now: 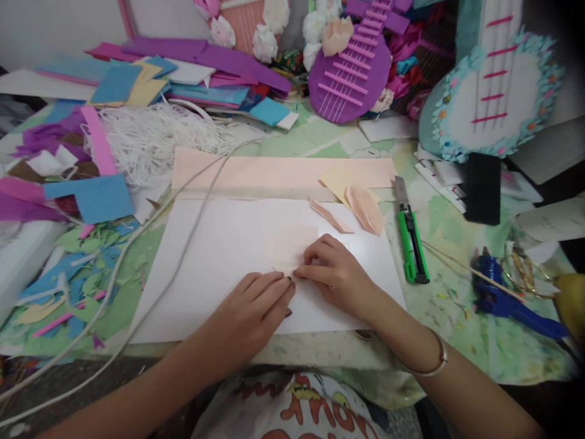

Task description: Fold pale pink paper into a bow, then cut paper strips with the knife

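Note:
A small pale peach paper square (292, 245) lies on a large white sheet (219, 262) in front of me. My left hand (256, 308) rests flat on the white sheet, its fingertips pressing the paper's near edge. My right hand (336, 271) has its fingers curled, pinching the same near edge from the right. The two hands' fingertips almost meet. Folded peach paper pieces (365, 207) lie just beyond my right hand, and a long peach sheet (274, 172) lies behind the white one.
A green utility knife (410, 235) lies right of the white sheet; a blue glue gun (503, 299) and a thin stick farther right. White cables (150, 244) cross the left side. Foam scraps (86, 195), shredded white paper (150, 137) and paper guitar models (351, 67) crowd the back.

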### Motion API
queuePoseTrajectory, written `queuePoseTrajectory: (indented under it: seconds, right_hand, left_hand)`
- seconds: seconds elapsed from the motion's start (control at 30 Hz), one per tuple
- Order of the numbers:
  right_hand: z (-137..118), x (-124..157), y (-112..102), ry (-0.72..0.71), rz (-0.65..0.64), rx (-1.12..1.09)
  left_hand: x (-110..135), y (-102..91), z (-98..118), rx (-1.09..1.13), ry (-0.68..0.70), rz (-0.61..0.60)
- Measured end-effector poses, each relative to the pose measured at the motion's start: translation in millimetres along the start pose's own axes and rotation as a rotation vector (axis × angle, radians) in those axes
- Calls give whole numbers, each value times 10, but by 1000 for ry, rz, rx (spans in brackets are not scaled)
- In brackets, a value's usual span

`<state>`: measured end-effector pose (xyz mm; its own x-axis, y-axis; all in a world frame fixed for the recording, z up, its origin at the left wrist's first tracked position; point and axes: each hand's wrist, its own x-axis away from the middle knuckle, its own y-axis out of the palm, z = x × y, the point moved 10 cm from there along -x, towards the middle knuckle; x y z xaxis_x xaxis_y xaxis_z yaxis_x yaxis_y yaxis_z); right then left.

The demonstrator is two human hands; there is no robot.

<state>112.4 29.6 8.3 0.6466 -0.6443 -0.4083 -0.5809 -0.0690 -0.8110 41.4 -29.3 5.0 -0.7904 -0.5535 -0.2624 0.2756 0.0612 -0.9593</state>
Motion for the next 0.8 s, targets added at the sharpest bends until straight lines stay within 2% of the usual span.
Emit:
queuePoseTrajectory:
  seconds: [0.1, 0.33, 0.67, 0.8]
  right_hand:
    - [-2, 2, 7, 0, -4, 0]
    - [9, 13, 19, 10, -10, 19]
    - [21, 19, 4, 14, 19, -18]
    - [24, 11, -6, 23, 23, -42]
  left_hand:
    - [123, 97, -8, -27, -78, -63]
    - [202, 176, -21, 52, -116, -153]
    - [155, 114, -26, 166, -136, -129]
    - [72, 122, -64, 124, -213, -93]
